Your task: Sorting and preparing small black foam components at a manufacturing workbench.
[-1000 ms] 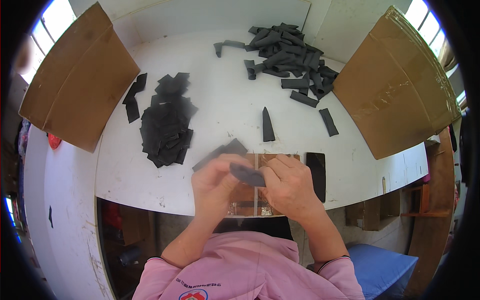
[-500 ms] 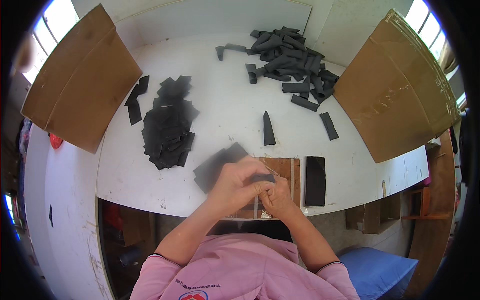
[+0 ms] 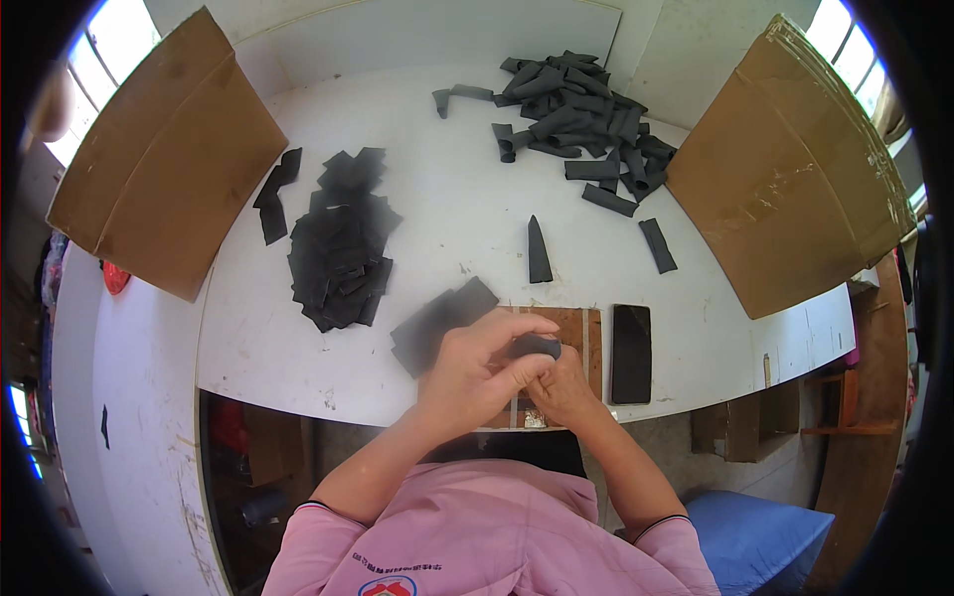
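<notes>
Head view: left hand (image 3: 475, 370) and right hand (image 3: 559, 387) pressed together at 6 o'clock, both pinching a black strip (image 3: 537, 346) over the wooden board (image 3: 581, 333). Phone (image 3: 631, 353) at 3 o'clock of them.

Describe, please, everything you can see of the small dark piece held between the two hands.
The small dark piece is a short, flat-looking black strip, matte like rubber or foam, with rounded ends. It lies roughly level just above the near table edge, over a brown wooden board. The left hand curls over it from the left and the right hand pinches it from below, so only its upper right part shows.
</notes>
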`<state>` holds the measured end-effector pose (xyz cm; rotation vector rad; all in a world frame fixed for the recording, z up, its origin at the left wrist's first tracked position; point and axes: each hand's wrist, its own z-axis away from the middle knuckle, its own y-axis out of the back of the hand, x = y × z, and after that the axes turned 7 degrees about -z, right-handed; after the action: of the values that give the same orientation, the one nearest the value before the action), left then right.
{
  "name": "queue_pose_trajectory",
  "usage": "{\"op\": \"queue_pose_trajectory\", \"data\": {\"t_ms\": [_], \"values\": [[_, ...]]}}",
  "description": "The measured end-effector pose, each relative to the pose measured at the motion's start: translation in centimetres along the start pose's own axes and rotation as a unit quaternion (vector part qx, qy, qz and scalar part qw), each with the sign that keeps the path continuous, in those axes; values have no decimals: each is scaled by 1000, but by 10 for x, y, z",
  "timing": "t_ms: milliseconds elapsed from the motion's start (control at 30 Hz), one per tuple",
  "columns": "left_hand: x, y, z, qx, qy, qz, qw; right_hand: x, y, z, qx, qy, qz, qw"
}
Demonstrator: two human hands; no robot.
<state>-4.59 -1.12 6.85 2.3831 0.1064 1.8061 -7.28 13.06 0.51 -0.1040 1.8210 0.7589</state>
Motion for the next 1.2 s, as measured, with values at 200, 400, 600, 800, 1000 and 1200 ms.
{"op": "queue_pose_trajectory", "data": {"t_ms": [200,400,600,800,1000,1200], "values": [[-14,8,6,85,-37,252,963,-29,18,-12,-6,73,121,990],[-40,6,16,83,52,388,916,1,-3,-9,6,92,160,983],[-18,14,7,99,17,285,953,8,-9,-4,35,109,116,987],[-18,28,2,33,64,190,979,-7,3,-12,1,102,188,977],[-24,41,-4,108,24,67,992,-46,38,-33,-87,32,-4,996],[-97,42,28,167,54,-362,916,-11,68,-75,182,-109,-240,947]]}}
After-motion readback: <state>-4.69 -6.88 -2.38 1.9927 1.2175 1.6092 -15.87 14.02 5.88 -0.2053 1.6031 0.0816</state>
